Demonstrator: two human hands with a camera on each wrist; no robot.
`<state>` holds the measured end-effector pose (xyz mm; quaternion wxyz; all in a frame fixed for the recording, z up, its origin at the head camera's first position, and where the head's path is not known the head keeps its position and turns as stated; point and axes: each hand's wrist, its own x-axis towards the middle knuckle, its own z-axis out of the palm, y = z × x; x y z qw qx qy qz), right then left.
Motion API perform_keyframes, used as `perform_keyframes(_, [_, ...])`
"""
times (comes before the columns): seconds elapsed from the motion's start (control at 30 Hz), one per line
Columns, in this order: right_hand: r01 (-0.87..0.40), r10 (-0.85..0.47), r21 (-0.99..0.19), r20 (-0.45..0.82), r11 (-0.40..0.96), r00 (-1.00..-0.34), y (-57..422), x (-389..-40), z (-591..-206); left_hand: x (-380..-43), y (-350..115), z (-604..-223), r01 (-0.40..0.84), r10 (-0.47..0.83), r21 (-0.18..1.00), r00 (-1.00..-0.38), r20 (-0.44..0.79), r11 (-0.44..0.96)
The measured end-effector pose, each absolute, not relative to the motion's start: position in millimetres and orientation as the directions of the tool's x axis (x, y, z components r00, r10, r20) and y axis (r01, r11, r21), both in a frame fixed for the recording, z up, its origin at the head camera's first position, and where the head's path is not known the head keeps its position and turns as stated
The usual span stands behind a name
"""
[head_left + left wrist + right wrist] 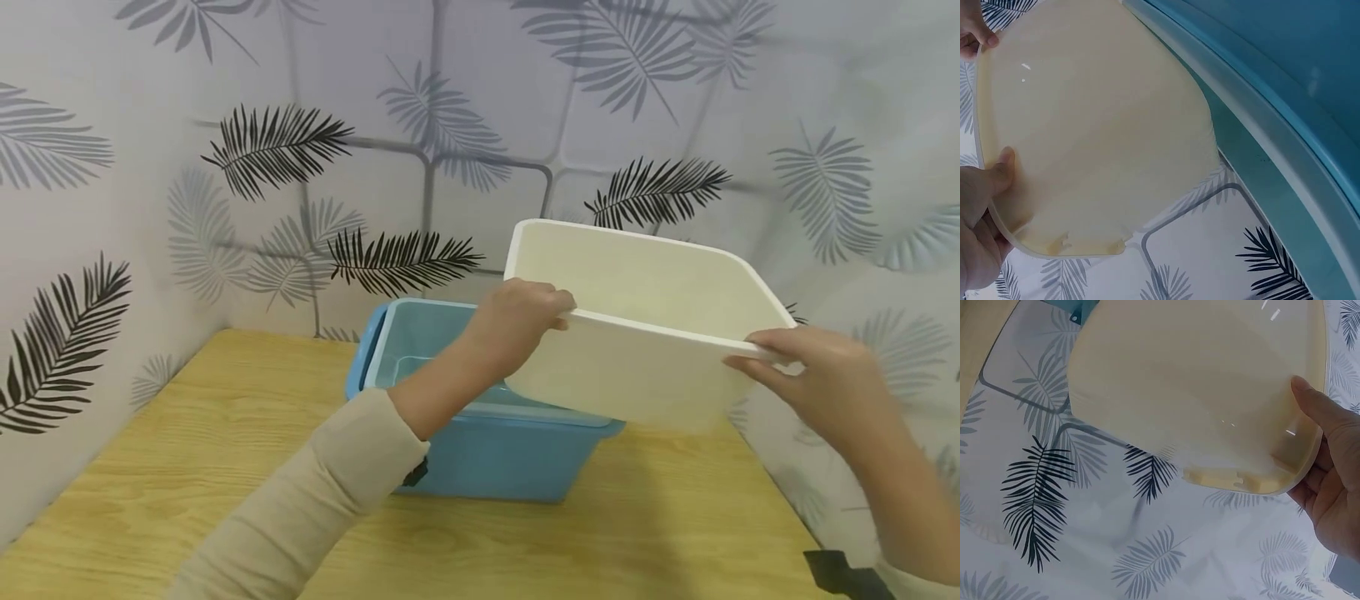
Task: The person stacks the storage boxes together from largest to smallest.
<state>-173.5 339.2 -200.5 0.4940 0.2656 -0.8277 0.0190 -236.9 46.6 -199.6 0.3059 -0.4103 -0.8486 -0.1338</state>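
Note:
Both hands hold a cream plastic bin [630, 367] by its near rim, raised and tilted above the table. My left hand [517, 321] pinches the rim near its left end, thumb on the outer wall as the left wrist view shows. At the right corner, my right hand [817, 367] grips the same rim between thumb and fingers. Behind and below the cream bin stands a blue plastic tub [495, 458] with a pale blue rim; the left forearm and the cream bin cover part of its opening. The cream bin's smooth outer wall [1191, 394] fills much of the right wrist view.
The blue tub rests on a wood-grain table [202, 467]. Behind the table and at both sides is a pale wall covering [360, 83] printed with leaves. The right edge of the table runs close under the right arm.

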Motion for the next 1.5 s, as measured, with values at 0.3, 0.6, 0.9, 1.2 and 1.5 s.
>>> perform_keyframes(0.3, [-0.482,-0.415,0.218,0.84,0.849,-0.35,322,-183,-199,-239,29,-201,0.755,0.56,0.001,-0.488,0.67,0.656])
perform_keyframes(0.6, [-0.493,-0.398,0.168,0.821,0.853,-0.409,299,-188,-200,-235,7,-203,0.705,0.506,0.025,-0.533,0.678,0.709])
perform_keyframes(0.9, [-0.509,-0.395,0.153,0.822,0.847,-0.41,272,-195,-202,-237,-19,-208,0.706,0.469,0.053,-0.522,0.713,0.706])
perform_keyframes(1.2, [-0.528,-0.394,0.14,0.824,0.838,-0.408,255,-204,-205,-239,-36,-210,0.7,0.455,0.056,-0.52,0.723,0.712])
perform_keyframes(1.5, [-0.543,-0.376,0.104,0.827,0.833,-0.418,242,-209,-209,-239,-49,-211,0.696,0.461,0.038,-0.514,0.723,0.717])
